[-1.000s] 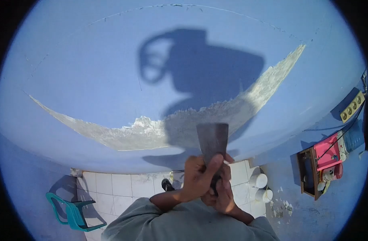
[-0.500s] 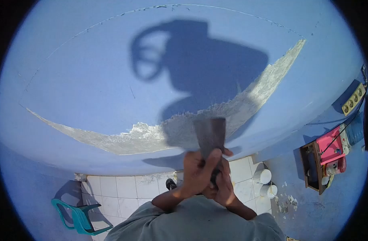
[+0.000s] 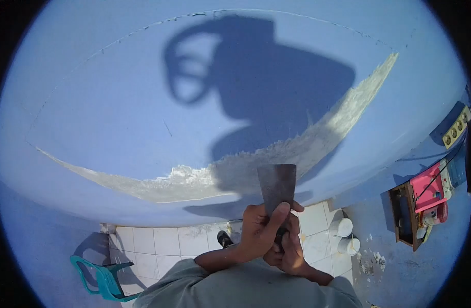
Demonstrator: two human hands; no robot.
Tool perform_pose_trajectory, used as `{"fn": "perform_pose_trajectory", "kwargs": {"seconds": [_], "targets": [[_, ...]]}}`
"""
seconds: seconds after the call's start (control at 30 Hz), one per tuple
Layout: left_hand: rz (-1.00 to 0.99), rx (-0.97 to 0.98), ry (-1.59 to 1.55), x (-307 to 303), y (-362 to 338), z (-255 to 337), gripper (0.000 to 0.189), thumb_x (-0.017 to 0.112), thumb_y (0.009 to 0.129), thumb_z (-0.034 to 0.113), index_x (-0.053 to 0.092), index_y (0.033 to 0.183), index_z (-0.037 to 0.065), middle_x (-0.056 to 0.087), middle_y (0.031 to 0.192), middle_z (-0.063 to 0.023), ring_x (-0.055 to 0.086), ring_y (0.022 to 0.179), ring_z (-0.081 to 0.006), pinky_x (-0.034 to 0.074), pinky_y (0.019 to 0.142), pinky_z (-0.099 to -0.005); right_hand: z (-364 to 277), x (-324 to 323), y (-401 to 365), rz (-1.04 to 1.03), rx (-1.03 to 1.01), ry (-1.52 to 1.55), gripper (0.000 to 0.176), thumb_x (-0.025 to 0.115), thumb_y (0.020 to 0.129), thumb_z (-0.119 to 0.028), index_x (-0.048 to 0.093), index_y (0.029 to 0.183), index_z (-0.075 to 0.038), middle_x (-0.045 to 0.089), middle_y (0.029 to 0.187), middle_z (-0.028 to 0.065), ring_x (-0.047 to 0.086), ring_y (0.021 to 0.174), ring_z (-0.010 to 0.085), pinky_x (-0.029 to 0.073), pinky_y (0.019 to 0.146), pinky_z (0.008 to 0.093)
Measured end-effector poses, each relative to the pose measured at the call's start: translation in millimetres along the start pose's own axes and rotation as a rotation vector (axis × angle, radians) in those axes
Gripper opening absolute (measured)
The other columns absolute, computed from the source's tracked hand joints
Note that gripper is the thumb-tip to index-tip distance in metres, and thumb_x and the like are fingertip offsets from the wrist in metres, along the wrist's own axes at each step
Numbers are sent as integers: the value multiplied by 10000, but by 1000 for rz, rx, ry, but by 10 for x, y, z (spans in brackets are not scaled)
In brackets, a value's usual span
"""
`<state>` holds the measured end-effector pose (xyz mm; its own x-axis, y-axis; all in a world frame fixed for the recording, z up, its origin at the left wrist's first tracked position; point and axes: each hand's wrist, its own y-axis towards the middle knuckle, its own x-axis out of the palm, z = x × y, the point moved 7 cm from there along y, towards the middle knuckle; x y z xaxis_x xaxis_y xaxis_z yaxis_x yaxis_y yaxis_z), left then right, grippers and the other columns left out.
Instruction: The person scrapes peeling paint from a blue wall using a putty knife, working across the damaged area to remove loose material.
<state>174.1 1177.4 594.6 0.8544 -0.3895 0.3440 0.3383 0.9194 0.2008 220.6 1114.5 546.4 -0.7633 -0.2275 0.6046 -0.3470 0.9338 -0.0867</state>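
Note:
A wide-bladed scraper points up toward the blue wall, its dark metal blade in front of the scraped strip. My left hand is closed round its upper handle, the thumb lying along the base of the blade. Lower on the dark handle, my right hand is wrapped round it. A curved grey strip of bare plaster crosses the wall, with a ragged upper edge against the blue paint. Whether the blade touches the wall, I cannot tell.
A teal plastic chair stands at lower left. Two white buckets sit on the tiled floor at right. A wooden shelf with a pink tray and a power strip are on the right wall.
The scraper and both hands have moved slightly down and to the right in view. The wall and the things around it have shifted a little as well. Both hands keep hold of the scraper.

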Motion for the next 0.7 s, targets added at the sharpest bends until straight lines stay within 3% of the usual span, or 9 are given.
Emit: {"fn": "perform_pose_trajectory", "kwargs": {"seconds": [0.07, 0.13, 0.2, 0.4, 0.47, 0.5, 0.53, 0.6, 0.7], "targets": [[40, -43, -12, -40, 23, 5, 348, 350, 940, 201, 518, 846, -89, 530, 514, -95, 517, 429, -120, 404, 387, -223, 38, -61, 12, 113, 43, 13, 322, 292, 938, -352, 360, 769, -87, 357, 589, -9, 261, 451, 59, 200, 410, 213], [9, 62, -36, -107, 143, 245, 335, 352, 938, 188, 517, 848, -90, 535, 523, -102, 524, 444, -123, 410, 399, -223, 86, 38, 195, 9, 65, 118, 314, 310, 934, -348, 361, 771, -85, 357, 590, -8, 253, 444, 58, 196, 403, 214], [-26, 80, -95, -76, 158, 382, 336, 358, 937, 189, 519, 851, -93, 549, 542, -116, 527, 448, -126, 409, 395, -222, -30, 90, 203, 5, -14, 30, 295, 323, 932, -327, 362, 772, -82, 350, 587, -6, 249, 448, 60, 196, 407, 210], [-98, -162, -111, 55, 30, -143, 297, 381, 929, 140, 559, 861, -88, 581, 614, -114, 559, 521, -120, 460, 518, -243, 48, -221, -93, 38, 77, 41, 308, 274, 930, -339, 353, 765, -92, 347, 580, 1, 283, 458, 71, 198, 404, 207], [-233, -90, -202, 219, 12, -155, 330, 327, 944, 175, 513, 916, -96, 611, 670, -151, 596, 605, -146, 470, 587, -229, 85, -452, -318, 128, 117, -220, 345, 299, 915, -401, 428, 918, -82, 418, 712, 34, 369, 482, 100, 293, 423, 211], [-266, -115, -291, 310, -19, -104, 340, 307, 948, 192, 518, 942, -75, 620, 692, -149, 597, 604, -142, 477, 567, -232, 167, -493, -437, -68, 79, 172, 390, 328, 921, -377, 464, 984, -17, 461, 767, 67, 435, 548, 133, 351, 484, 230], [-275, -113, -294, 312, -3, -109, 340, 307, 948, 192, 518, 942, -75, 620, 692, -149, 597, 604, -142, 477, 567, -232, 56, -372, -403, -63, 72, 167, 390, 328, 921, -377, 464, 984, -17, 461, 767, 67, 435, 548, 133, 351, 484, 230], [-197, -97, -242, 235, 36, -125, 363, 272, 952, 205, 509, 951, -70, 618, 685, -147, 602, 601, -149, 484, 541, -234, -306, -160, -275, 197, 12, -340, 353, 317, 915, -258, 322, 1205, -57, 384, 668, 28, 326, 471, 81, 264, 406, 209], [-161, -108, -135, 62, 75, -26, 380, 252, 953, 202, 498, 914, -86, 609, 661, -166, 601, 558, -166, 488, 499, -251, -165, -71, -102, 216, -12, -224, 382, 291, 912, -192, 235, 1265, -56, 381, 678, 21, 324, 467, 77, 257, 401, 205]]}}
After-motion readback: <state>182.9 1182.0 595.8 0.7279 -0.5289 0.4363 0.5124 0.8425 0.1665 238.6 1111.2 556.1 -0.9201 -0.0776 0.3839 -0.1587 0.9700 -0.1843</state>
